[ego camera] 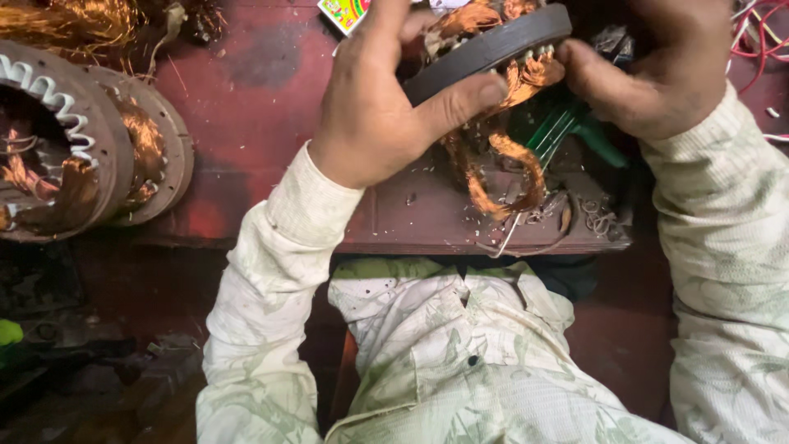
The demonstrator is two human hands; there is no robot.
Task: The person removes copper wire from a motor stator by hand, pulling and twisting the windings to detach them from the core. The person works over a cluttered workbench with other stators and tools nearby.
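A grey ring-shaped motor stator with copper wire coils is tilted above the red workbench. My left hand grips it from the left, thumb pressed under its rim. On its right side my right hand holds the stator's edge among the copper wire. Loops of copper winding hang down from the stator onto a brown wooden block. Both of my sleeves are pale and patterned.
Two more stators with copper coils lie at the left of the bench. A green-handled tool sits under the held stator. Loose copper wire is piled at top left, red and white wires at top right.
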